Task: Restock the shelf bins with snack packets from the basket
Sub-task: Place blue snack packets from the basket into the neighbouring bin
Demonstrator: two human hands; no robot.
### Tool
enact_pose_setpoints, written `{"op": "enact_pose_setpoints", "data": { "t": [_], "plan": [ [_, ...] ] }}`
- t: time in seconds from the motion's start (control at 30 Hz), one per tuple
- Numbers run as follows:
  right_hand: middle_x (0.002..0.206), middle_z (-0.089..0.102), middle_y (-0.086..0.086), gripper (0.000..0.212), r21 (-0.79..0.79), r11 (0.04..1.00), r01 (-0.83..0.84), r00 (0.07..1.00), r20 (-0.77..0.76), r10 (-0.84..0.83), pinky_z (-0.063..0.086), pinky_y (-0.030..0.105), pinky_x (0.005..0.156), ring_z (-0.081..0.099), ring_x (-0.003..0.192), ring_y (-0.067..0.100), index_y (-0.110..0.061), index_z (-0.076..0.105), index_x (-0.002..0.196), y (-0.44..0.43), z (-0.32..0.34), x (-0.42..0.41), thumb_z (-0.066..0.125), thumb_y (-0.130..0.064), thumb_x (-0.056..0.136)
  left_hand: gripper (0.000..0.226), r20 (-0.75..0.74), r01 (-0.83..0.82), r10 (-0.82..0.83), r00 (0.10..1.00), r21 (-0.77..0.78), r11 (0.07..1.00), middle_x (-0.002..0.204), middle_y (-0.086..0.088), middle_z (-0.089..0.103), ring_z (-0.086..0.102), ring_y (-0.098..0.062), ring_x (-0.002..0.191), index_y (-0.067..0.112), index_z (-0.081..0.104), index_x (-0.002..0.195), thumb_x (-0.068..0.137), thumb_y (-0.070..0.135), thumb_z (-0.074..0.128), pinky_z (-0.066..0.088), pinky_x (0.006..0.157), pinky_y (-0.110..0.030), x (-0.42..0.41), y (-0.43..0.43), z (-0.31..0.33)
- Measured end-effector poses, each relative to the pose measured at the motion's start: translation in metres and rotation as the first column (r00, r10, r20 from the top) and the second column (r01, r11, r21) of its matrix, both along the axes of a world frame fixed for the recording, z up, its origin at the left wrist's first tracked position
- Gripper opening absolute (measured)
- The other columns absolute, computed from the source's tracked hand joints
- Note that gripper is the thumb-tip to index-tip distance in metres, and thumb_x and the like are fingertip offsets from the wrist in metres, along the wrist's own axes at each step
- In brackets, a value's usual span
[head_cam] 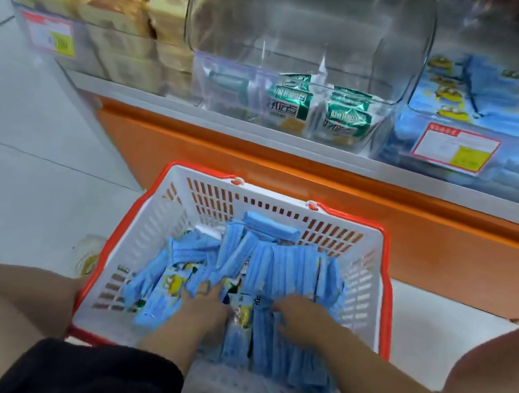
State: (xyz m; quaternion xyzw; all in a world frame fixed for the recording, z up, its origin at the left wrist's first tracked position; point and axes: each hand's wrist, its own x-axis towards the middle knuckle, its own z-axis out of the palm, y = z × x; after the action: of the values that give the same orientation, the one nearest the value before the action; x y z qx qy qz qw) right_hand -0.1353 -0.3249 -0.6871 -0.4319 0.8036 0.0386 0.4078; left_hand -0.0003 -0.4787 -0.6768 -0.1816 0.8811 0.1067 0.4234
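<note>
While the person crouches at the shelf, the red-rimmed basket point(387, 279) stands on the floor just below the bins, which keeps each lift short. The left grip point(204, 304) and right grip point(305, 317) are sunk side by side into the heap of blue snack packets point(279, 265), probably to gather a bundle. Their fingertips are buried and blurred, so it cannot be told whether either is clenched on packets or merely spread. Matching blue stock fills the right-hand bin point(405, 129), the likely destination. The middle bin point(202, 67), its clear lid point(307, 21) raised, holds a few green packets point(347, 119). The price label point(455, 149) is unreadable. The frame edge cuts off the right-hand bin, and the forearms hide part of the basket's near end.
</note>
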Motion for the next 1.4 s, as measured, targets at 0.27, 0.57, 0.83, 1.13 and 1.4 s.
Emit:
{"op": "enact_pose_setpoints", "data": {
  "t": [0.27, 0.57, 0.83, 1.13, 1.4],
  "plan": [
    [0.147, 0.046, 0.003, 0.052, 0.025, 0.934, 0.357, 0.823, 0.465, -0.327, 0.044, 0.033, 0.101, 0.050, 0.126, 0.020, -0.022, 0.047, 0.144, -0.033, -0.018, 0.030, 0.061, -0.020, 0.094, 0.060, 0.066, -0.008, 0.007, 0.998, 0.022, 1.000, 0.166, -0.007, -0.008, -0.016, -0.037, 0.150, 0.042, 0.037, 0.148, 0.094, 0.028, 0.058, -0.001, 0.113, -0.073, 0.007, 0.005, -0.006],
    [0.138, 0.051, 0.005, 0.036, 0.209, 0.767, 0.606, 0.521, 0.625, -0.582, 0.043, 0.035, 0.096, 0.049, 0.124, 0.024, -0.011, 0.059, 0.130, -0.044, -0.025, 0.037, 0.053, -0.006, 0.096, 0.041, 0.047, -0.119, 0.114, 0.992, 0.098, 0.988, 0.166, -0.004, -0.005, -0.016, -0.033, 0.151, 0.039, 0.050, 0.137, 0.097, 0.033, 0.056, -0.003, 0.115, -0.070, 0.010, -0.001, -0.008],
    [0.126, 0.058, 0.004, 0.053, 0.143, 0.725, 0.674, 0.507, 0.625, -0.594, 0.052, 0.036, 0.087, 0.062, 0.103, 0.023, -0.014, 0.059, 0.136, -0.043, -0.001, 0.032, 0.045, 0.004, 0.088, 0.018, -0.173, -0.280, 0.301, 0.938, 0.135, 0.950, 0.141, 0.000, 0.038, 0.027, -0.027, 0.141, 0.032, 0.056, 0.107, 0.092, 0.042, 0.060, 0.017, 0.116, -0.059, 0.010, -0.007, 0.003],
    [0.132, 0.061, 0.012, 0.049, -0.204, 0.492, 0.846, 0.461, 0.744, -0.484, 0.054, 0.032, 0.095, 0.065, 0.113, 0.020, -0.013, 0.060, 0.131, -0.031, 0.106, -0.014, 0.043, 0.013, 0.094, 0.048, -0.572, -0.429, 0.655, 0.494, 0.495, 0.756, 0.109, 0.023, 0.057, 0.061, -0.006, 0.097, 0.041, 0.043, 0.116, 0.077, 0.049, 0.070, 0.054, 0.084, -0.037, -0.023, -0.001, 0.062],
    [0.117, 0.067, -0.001, 0.023, -0.634, 0.323, 0.702, 0.697, 0.519, -0.495, 0.047, 0.015, 0.086, 0.061, 0.099, 0.012, -0.021, 0.067, 0.108, -0.007, 0.220, -0.026, 0.065, -0.008, 0.089, 0.048, -0.904, -0.216, 0.307, 0.297, 0.249, 0.944, 0.110, 0.017, 0.064, 0.061, -0.011, 0.098, 0.037, 0.058, 0.119, 0.074, 0.046, 0.068, 0.051, 0.086, -0.039, -0.049, -0.018, 0.172]
  ]
}}
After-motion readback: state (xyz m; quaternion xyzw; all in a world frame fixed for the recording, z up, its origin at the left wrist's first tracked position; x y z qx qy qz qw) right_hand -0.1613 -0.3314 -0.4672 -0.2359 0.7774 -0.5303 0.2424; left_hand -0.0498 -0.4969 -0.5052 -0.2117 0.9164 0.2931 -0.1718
